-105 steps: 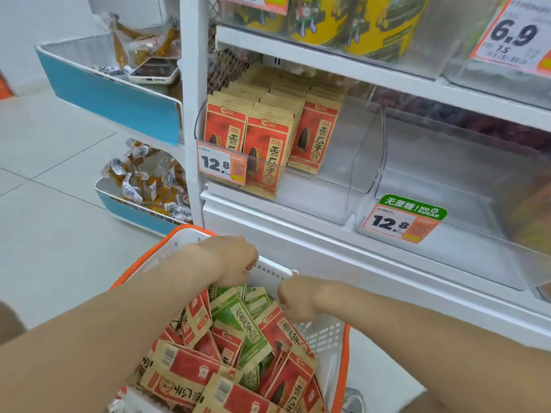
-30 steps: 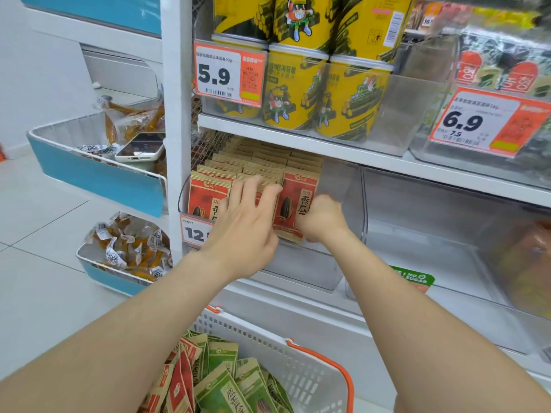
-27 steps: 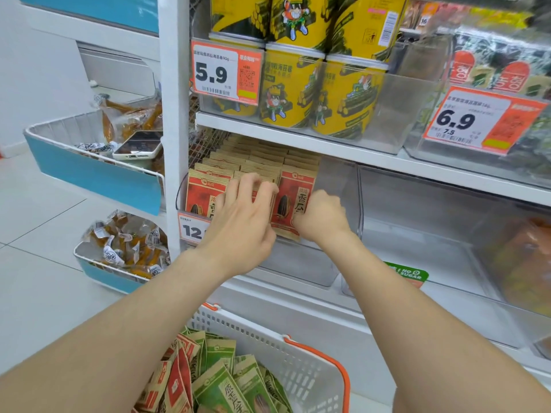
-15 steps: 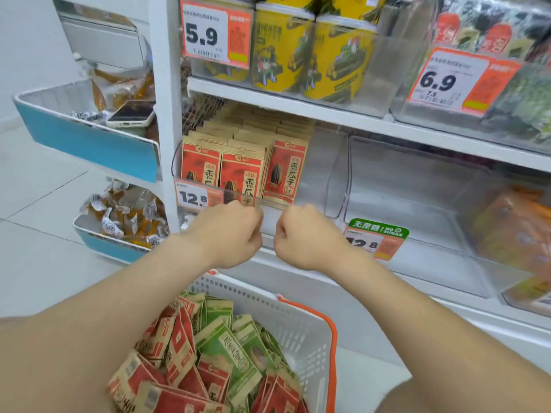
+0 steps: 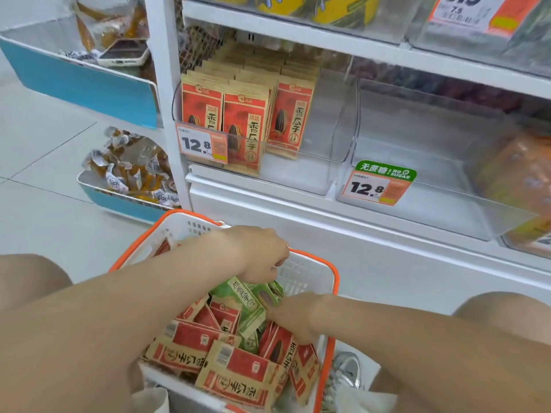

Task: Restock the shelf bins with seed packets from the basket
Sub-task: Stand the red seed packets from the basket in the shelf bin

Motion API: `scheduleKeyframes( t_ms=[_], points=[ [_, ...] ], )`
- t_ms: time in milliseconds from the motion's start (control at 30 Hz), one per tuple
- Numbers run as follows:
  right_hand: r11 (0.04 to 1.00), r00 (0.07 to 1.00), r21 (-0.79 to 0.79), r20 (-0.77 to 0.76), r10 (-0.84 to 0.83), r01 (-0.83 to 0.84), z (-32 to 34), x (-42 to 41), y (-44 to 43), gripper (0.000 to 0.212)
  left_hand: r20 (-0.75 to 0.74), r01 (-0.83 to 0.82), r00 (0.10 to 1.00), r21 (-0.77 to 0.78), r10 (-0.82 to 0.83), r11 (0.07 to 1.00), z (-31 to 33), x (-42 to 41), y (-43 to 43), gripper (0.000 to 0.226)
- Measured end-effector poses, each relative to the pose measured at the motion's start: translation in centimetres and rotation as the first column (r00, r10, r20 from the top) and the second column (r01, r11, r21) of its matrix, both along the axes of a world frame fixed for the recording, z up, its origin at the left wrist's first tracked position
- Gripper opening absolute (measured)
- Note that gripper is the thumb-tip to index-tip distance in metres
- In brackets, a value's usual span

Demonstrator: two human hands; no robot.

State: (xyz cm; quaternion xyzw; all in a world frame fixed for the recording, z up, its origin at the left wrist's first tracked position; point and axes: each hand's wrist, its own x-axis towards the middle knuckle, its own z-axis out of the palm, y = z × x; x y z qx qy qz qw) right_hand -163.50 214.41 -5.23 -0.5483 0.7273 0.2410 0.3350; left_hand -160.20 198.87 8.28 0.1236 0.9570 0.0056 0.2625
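Observation:
A white basket with an orange rim [image 5: 336,281] stands on the floor below the shelf, heaped with red seed packets [image 5: 190,344] and green seed packets [image 5: 243,298]. My left hand [image 5: 258,253] hangs over the far side of the basket, its curled fingers gripping the top of a green packet. My right hand [image 5: 293,317] is pushed in among the packets, with its fingertips hidden. On the shelf, the left clear bin [image 5: 337,114] holds upright red packets [image 5: 246,129]. The right clear bin [image 5: 432,168], with a green "no sugar" tag [image 5: 384,171], is bare inside.
Two blue-fronted trays [image 5: 89,84] of wrapped snacks hang left of the white shelf post; a phone [image 5: 123,52] lies in the upper one. My knees flank the basket, and a shoe [image 5: 346,374] sits beside it. Orange packs [image 5: 518,171] fill the far-right bin.
Both hands have dropped from the left bin's front edge into the basket. The view has tilted down. My left hand now grips a green packet.

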Motion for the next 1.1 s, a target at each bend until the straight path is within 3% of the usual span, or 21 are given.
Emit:
scheduleKeyframes(
  t_ms=[167, 333, 467, 600, 700, 800, 933, 1100],
  points=[
    [0.998, 0.995, -0.013, -0.076, 0.067, -0.068, -1.7, 0.7, 0.3, 0.062, 0.027, 0.017, 0.999, -0.019, -0.016, 1.0, -0.6, 0.5, 0.5, 0.028],
    [0.995, 0.995, 0.034, 0.001, 0.097, -0.097, -1.0, -0.3, -1.1, 0.013, 0.062, 0.009, 0.998, -0.056, -0.006, 0.998, -0.7, 0.4, -0.5, 0.03],
    [0.992, 0.996, -0.101, 0.069, -0.063, 0.07, 3.5, -2.8, -3.3, 0.027, 0.027, -0.079, 0.996, -0.02, 0.08, 0.997, 0.2, -0.3, -1.9, 0.035],
    [0.908, 0.952, -0.292, 0.155, -0.266, 0.301, 9.8, -6.3, -4.3, 0.02, -0.136, -0.186, 0.973, 0.015, 0.186, 0.983, 0.8, -0.9, -3.0, 0.041],
    [0.773, 0.864, -0.391, 0.291, -0.411, 0.499, 12.8, -8.5, -4.1, 0.009, -0.141, -0.284, 0.945, 0.09, 0.294, 0.955, 2.1, -0.8, -3.2, 0.032],
    [0.633, 0.784, -0.466, 0.421, -0.456, 0.618, 14.9, -9.4, -3.7, 0.007, -0.093, -0.363, 0.917, 0.202, 0.387, 0.909, 2.9, -0.7, -3.0, 0.025],
    [0.447, 0.702, -0.542, 0.553, -0.448, 0.712, 17.5, -9.4, -3.1, 0.009, -0.135, -0.452, 0.817, 0.454, 0.56, 0.768, 2.2, -1.0, -3.0, 0.036],
    [-0.074, 0.527, -0.617, 0.723, -0.446, 0.784, 19.2, -8.8, -3.1, 0.009, -0.197, -0.425, 0.547, 0.772, 0.814, 0.473, 2.2, -1.9, -2.9, 0.05]
  ],
)
